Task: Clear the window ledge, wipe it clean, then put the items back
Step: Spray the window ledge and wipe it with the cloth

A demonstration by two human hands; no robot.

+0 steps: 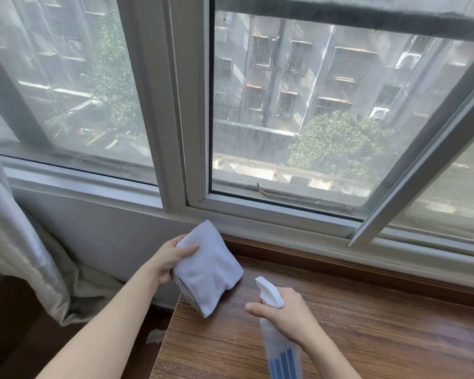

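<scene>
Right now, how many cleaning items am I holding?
2: a folded cloth gripped in your left hand above the ledge's left end, and a spray bottle in your right hand over the wooden ledge.

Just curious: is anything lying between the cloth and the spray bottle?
No. In the head view, only bare wooden ledge shows between the cloth and the bottle.

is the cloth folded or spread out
Folded: the cloth in the left hand shows stacked layered edges along its lower left side.
</scene>
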